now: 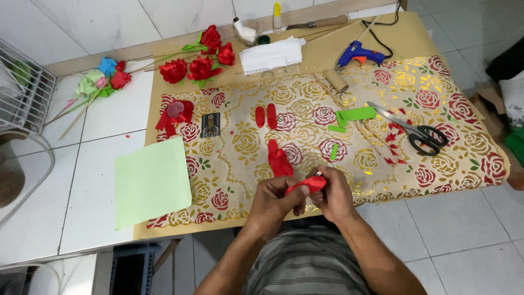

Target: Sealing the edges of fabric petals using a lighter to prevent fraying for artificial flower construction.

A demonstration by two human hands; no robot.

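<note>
Both my hands meet over the near edge of a low table covered in a rose-patterned cloth point(305, 117). My left hand point(275, 198) and my right hand point(334, 192) pinch the same red ribbon petal point(307, 186) between their fingertips. Just beyond them lies a small pile of cut red petals point(279, 158), and two more red petals point(266, 116) rest farther up the cloth. Finished red ribbon roses point(199, 63) on sticks lie at the far left of the table.
Black-handled scissors point(417, 131) lie to the right among red scraps. A blue glue gun point(360, 53), green paper strips point(353, 116), a cardboard tube point(337, 80), white tissue point(271, 54) and a light green sheet point(151, 180) are around. A wire rack point(24, 93) stands at left.
</note>
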